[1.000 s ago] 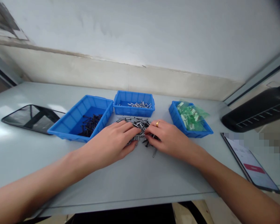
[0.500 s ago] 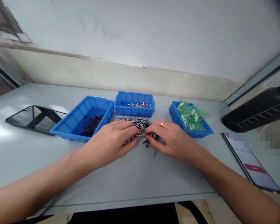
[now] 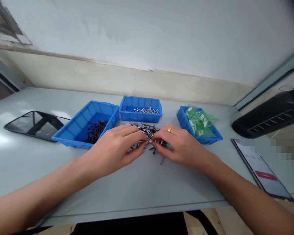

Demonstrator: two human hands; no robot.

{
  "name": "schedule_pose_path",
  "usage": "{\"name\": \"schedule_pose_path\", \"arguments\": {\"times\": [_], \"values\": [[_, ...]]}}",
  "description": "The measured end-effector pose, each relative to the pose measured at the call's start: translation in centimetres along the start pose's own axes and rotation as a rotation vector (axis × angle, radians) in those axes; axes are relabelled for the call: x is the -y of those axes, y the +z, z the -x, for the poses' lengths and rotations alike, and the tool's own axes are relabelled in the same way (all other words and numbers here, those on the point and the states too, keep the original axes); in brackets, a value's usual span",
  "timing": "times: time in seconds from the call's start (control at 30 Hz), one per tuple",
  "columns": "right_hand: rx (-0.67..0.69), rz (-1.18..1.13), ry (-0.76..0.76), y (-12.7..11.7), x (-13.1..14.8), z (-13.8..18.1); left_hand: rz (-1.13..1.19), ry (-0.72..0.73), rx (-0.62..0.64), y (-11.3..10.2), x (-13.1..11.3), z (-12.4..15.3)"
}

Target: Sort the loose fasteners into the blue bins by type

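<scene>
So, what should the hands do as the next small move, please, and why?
Probably lift the slender silver metal piece showing between the left hand and right hand clear of the loose pile of silver and dark metal pieces: both hands are close beside it, and the pile's pieces lie crossed over one another, so dragging it might snag.

Nothing reads clearly; the phone screen [image 3: 259,165] seems too blurred.

The pale grey worktop [image 3: 142,186] carries three blue trays: a left one [image 3: 75,125], a back one [image 3: 140,117] and a right one [image 3: 184,124]; a loose pile [image 3: 149,130] of metal fasteners lies between them, nearer the front edge. At far left lies a dark-framed panel [image 3: 31,125]; at far right, a phone [image 3: 264,173] lies screen up, near a black bottle [image 3: 267,114].
</scene>
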State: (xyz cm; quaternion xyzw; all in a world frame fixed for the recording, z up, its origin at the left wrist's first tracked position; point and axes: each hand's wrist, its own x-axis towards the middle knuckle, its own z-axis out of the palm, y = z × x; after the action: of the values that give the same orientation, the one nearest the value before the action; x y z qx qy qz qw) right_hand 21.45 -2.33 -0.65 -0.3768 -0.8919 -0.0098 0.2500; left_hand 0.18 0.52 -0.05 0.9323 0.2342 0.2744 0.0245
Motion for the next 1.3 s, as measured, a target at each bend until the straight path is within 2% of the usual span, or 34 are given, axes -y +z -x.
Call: {"name": "schedule_pose_path", "arguments": {"times": [0.1, 0.27, 0.47, 0.6, 0.8, 1.07, 1.3], "values": [[0.005, 0.022, -0.006, -0.04, 0.05, 0.08, 0.014, -0.014, 0.004, -0.05, -0.02, -0.02], [-0.090, 0.022, -0.038, -0.30, 0.39, 0.07, 0.060, -0.042, 0.047, -0.09, -0.07, -0.03], [-0.219, 0.004, -0.209, 0.00, 0.67, 0.34, 0.186, -0.089, 0.100, -0.16, -0.19, 0.08], [-0.240, 0.050, -0.197, -0.20, 0.61, 0.33, 0.228, -0.074, 0.064, -0.21, -0.21, 0.17], [-0.128, 0.060, -0.076, -0.41, 0.42, 0.10, 0.177, -0.061, -0.082, -0.35, -0.16, -0.04], [0.060, -0.006, -0.022, 0.30, 0.62, 0.08, 0.189, 0.027, -0.029, -0.16, -0.08, 0.18], [-0.029, -0.015, -0.024, -0.27, 0.48, 0.07, 0.154, -0.051, 0.002, -0.19, -0.01, 0.07]]}}
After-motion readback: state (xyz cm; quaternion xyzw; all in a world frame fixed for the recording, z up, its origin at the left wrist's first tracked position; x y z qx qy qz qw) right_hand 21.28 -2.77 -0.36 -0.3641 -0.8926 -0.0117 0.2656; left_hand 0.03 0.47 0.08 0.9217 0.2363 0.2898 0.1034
